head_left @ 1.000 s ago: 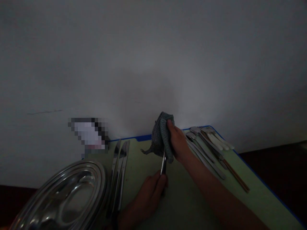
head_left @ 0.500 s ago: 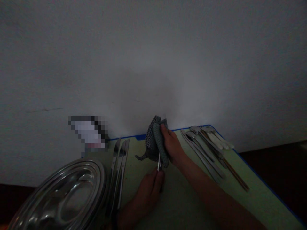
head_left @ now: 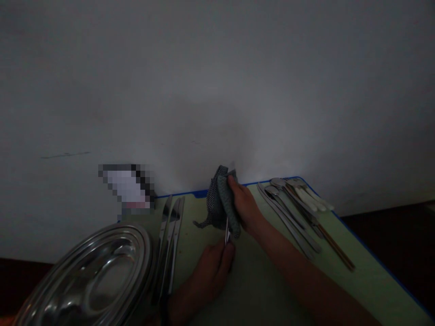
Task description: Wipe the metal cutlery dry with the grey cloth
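My left hand (head_left: 214, 267) is closed around the handle of a table knife (head_left: 227, 229), low in front of me. A dark grey checked cloth (head_left: 217, 203) is wrapped about the knife's upper part, hiding most of the blade. Just above the cloth a pale tip pokes out. My right hand (head_left: 246, 206) presses the folded cloth around the blade from the right, thumb upward. One loose corner of the cloth hangs to the left. Several table knives (head_left: 173, 226) lie side by side left of my hands.
On the green table (head_left: 258, 271), spoons (head_left: 288, 206), knives, white-handled cutlery (head_left: 309, 199) and brown chopsticks (head_left: 336, 249) lie at the right. A divided steel plate (head_left: 105, 280) stands at the left front. Behind it is a blurred-out object (head_left: 127, 188) near the wall (head_left: 217, 90).
A little more of the pale tip shows above the cloth. Both hands keep nearly the same place and grip; the whole view has shifted slightly.
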A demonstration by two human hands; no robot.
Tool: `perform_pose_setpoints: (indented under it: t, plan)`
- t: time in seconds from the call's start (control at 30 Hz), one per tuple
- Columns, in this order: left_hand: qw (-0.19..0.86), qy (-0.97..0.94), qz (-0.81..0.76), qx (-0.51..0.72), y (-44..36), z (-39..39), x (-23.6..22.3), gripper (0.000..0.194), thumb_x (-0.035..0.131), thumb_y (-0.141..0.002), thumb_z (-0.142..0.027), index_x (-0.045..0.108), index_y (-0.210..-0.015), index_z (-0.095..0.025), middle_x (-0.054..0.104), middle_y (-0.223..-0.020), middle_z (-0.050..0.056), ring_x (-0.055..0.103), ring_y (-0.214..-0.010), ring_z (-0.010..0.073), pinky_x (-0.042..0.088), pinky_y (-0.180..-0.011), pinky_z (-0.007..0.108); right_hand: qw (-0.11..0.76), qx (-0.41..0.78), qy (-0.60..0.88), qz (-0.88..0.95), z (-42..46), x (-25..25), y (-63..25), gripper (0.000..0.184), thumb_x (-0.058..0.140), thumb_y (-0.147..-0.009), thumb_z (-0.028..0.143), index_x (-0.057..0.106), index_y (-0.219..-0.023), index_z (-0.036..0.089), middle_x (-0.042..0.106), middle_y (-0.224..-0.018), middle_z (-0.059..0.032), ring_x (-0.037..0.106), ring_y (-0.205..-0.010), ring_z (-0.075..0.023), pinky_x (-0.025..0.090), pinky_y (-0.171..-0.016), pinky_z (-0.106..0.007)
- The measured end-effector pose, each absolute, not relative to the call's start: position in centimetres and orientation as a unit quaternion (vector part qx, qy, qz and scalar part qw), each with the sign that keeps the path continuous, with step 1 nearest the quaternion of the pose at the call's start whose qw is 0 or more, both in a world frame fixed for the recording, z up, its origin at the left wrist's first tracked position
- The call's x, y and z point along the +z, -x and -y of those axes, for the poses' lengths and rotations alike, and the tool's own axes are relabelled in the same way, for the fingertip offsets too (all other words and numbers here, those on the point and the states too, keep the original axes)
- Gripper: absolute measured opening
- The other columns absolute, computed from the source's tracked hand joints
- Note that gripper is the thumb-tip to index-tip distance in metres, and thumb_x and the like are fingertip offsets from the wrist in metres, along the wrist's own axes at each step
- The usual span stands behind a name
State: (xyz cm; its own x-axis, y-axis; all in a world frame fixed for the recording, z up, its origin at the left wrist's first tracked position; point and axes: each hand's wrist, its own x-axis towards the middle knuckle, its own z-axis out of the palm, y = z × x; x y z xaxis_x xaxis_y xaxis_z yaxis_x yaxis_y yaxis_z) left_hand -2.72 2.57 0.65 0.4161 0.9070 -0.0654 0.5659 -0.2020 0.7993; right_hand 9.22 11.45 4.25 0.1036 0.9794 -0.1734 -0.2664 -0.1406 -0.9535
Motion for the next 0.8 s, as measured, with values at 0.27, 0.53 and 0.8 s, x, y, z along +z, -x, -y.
perform_pose_setpoints:
  t: [0.27, 0.53, 0.8]
  plan:
    - [0.356, -0.789, -0.468, 0.178, 3.0, -2.4, 0.8, 0.032, 0.029, -0.092, -0.035, 0.055, -0.087, -0.019, 0.063, -0.081, 0.005, 0.056, -0.074, 0.0176, 0.039, -0.071, 0.027, 0.603, 0.537, 0.505, 0.306, -11.6, 5.4, -10.1, 0.049, 0.049, -0.07, 0.06, 0.065, -0.078, 0.015, 0.061, -0.063, -0.0013, 0.05, -0.055, -0.0121, 0.037, -0.052, -0.024]
    - [0.42, -0.73, -0.497, 0.208, 2.7, -3.0, 0.4, 0.044, 0.022, -0.092, -0.044, 0.047, -0.067, -0.018, 0.05, -0.057, -0.001, 0.044, -0.051, 0.012, 0.034, -0.053, 0.024, 0.563, 0.522, 0.524, 0.369, -10.9, 3.4, -8.3, 0.05, 0.042, -0.074, 0.061, 0.064, -0.076, 0.016, 0.061, -0.068, -0.0023, 0.051, -0.063, -0.0141, 0.037, -0.058, -0.025]
    - [0.367, -0.759, -0.505, 0.181, 2.6, -2.9, -0.1, 0.045, 0.021, -0.091, -0.044, 0.051, -0.071, -0.017, 0.054, -0.063, 0.002, 0.047, -0.058, 0.0145, 0.036, -0.058, 0.027, 0.55, 0.485, 0.556, 0.391, -10.4, 3.1, -7.9, 0.045, 0.043, -0.076, 0.057, 0.058, -0.063, 0.017, 0.057, -0.063, -0.0014, 0.049, -0.064, -0.0156, 0.036, -0.06, -0.027]
